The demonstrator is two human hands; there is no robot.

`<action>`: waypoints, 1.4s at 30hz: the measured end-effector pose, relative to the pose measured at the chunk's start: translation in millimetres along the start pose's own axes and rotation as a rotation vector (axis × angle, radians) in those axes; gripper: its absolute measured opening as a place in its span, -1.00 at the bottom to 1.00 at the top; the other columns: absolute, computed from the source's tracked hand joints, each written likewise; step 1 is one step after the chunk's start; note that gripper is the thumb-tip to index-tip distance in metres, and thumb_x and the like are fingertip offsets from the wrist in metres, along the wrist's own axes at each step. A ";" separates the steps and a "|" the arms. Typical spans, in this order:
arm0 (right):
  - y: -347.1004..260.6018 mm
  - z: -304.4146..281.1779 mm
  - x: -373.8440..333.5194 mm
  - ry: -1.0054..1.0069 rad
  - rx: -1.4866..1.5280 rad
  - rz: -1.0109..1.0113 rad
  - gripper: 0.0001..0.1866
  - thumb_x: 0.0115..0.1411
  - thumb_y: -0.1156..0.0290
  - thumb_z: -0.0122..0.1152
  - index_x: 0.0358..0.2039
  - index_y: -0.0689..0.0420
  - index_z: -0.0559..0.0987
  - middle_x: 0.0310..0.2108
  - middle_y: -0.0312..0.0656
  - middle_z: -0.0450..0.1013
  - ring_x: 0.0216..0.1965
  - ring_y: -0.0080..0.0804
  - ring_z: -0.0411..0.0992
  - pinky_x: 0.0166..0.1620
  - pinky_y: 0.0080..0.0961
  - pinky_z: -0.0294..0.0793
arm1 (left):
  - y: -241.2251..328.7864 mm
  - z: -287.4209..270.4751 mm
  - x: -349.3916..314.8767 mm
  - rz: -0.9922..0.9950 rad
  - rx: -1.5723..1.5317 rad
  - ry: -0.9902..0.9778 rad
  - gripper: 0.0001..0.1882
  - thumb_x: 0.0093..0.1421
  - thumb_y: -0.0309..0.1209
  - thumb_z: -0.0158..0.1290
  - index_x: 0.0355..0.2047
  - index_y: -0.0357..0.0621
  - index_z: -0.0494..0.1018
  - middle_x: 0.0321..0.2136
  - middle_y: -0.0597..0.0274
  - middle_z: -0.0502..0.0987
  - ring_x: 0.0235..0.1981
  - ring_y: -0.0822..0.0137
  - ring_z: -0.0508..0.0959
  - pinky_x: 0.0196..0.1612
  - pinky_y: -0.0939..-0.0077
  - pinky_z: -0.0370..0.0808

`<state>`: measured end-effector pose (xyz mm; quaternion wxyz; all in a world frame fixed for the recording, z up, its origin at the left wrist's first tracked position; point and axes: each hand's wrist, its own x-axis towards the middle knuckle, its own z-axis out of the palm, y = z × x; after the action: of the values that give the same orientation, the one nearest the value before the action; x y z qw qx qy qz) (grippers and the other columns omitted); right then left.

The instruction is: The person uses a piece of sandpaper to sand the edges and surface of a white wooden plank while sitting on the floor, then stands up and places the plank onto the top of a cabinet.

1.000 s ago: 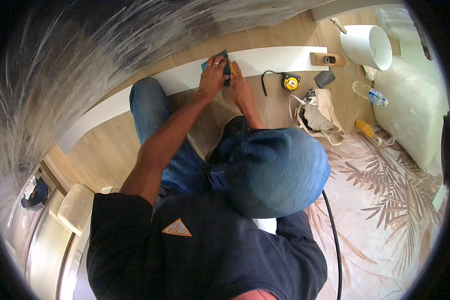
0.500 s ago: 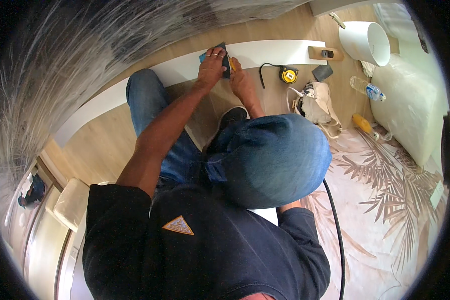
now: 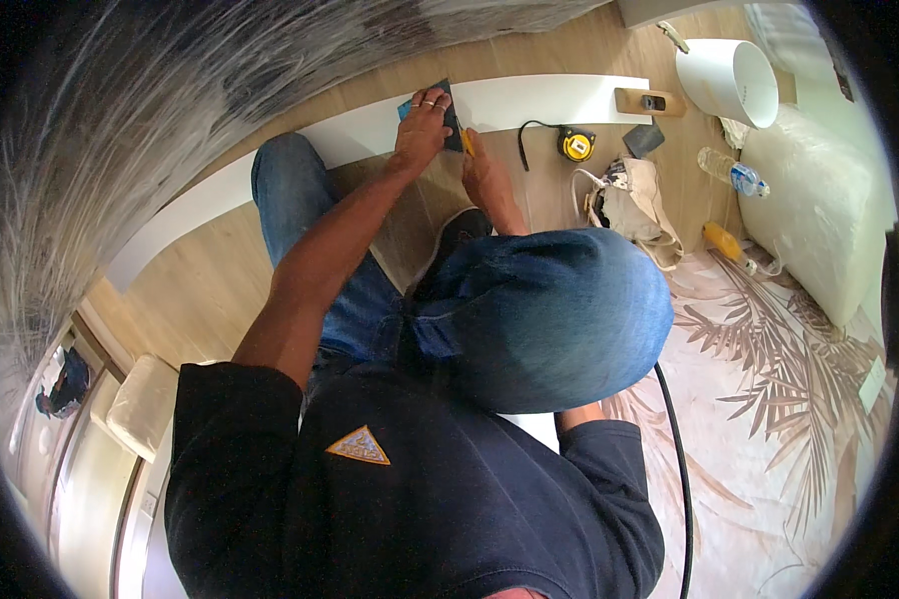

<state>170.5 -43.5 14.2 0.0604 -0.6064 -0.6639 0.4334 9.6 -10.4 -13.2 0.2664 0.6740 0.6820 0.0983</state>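
Note:
A long white strip (image 3: 549, 100) lies across the wood-look floor in front of me. On it, my left hand (image 3: 426, 125) holds down a dark flat square plate (image 3: 453, 118), its fingers closed over the plate's upper part. A bit of blue (image 3: 404, 108) shows at the left of that hand. My right hand (image 3: 487, 178) is closed round a yellow utility knife (image 3: 467, 141), which stands against the plate's right edge at the strip's near side. The knife's blade is too small to make out.
To the right lie a yellow tape measure (image 3: 575, 145), a dark square pad (image 3: 643, 140), a wooden block (image 3: 649, 102) and a beige cloth bag (image 3: 634, 205). Farther right are a white bucket (image 3: 704, 85), a plastic bottle (image 3: 734, 172) and a yellow tool (image 3: 726, 243). A black cable (image 3: 676, 449) runs beside me.
My right hand and the utility knife have slid slightly toward me along the plate's edge. My left hand stays on the plate.

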 end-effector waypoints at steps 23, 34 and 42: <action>29.6 15.7 -31.1 0.170 0.001 -0.153 -0.50 0.30 0.41 -0.02 0.26 0.04 0.28 -0.30 0.23 0.51 -0.34 0.25 0.48 -0.31 0.02 0.46 | 4.0 -5.5 -0.4 0.029 0.001 0.029 -0.38 -0.06 -0.44 0.32 0.05 -0.21 0.40 0.09 0.17 0.33 0.21 0.08 0.26 0.22 0.28 0.35; -4.4 -13.5 19.7 0.155 0.113 -0.093 -0.45 0.32 0.31 -0.05 0.32 -0.10 0.19 -0.26 0.26 0.51 -0.31 0.29 0.48 -0.28 0.10 0.43 | 4.7 -8.2 -0.6 0.011 -0.029 0.002 -0.35 -0.07 -0.45 0.31 0.09 -0.18 0.37 0.11 0.17 0.28 0.22 0.06 0.24 0.21 0.25 0.36; -3.3 -0.5 38.3 0.104 0.127 -0.070 -0.42 0.34 0.28 -0.05 0.35 -0.08 0.12 -0.34 0.26 0.52 -0.36 0.29 0.50 -0.30 0.12 0.43 | 9.0 -7.4 -1.8 -0.004 -0.031 0.046 -0.35 -0.08 -0.48 0.32 0.07 -0.20 0.39 0.11 0.16 0.31 0.23 0.05 0.25 0.23 0.27 0.33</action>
<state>158.4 -10.0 -0.4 0.1481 -0.5995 -0.6518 0.4403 13.7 -9.8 -2.1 0.2613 0.6659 0.6877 0.1237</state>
